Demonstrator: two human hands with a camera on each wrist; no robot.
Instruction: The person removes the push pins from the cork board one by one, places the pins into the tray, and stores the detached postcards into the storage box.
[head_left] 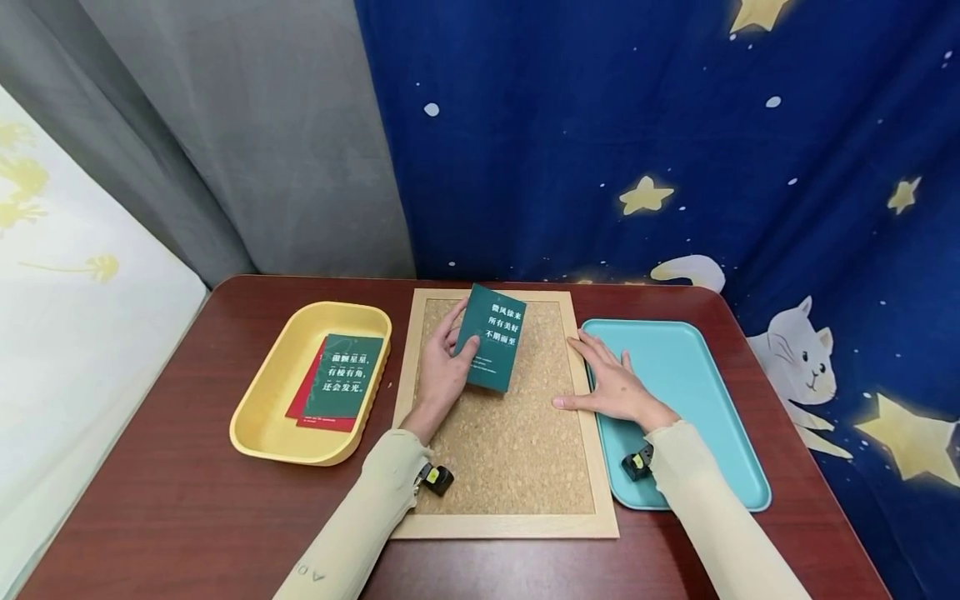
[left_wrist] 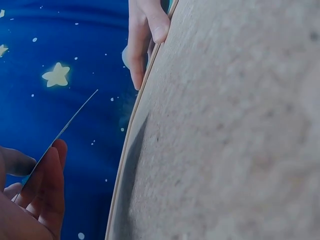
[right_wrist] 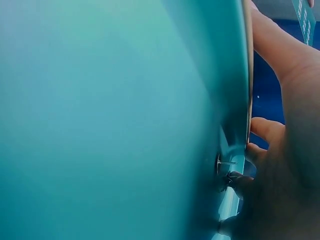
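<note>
My left hand holds a dark green card with white printed characters, thumb on its front and fingers behind. The card is tilted above the upper part of a wood-framed corkboard. Seen edge-on in the left wrist view, the card stands off the cork. My right hand lies across the board's right frame and the turquoise tray, fingers spread and thumb extended onto the frame. Beside its fingers in the right wrist view, a thumbtack with its pin showing lies in the tray, with a small dark item near a fingertip.
A yellow basket stands left of the board. In it lie a green printed card and red cards partly under it. The brown table ends at a curtain behind the board.
</note>
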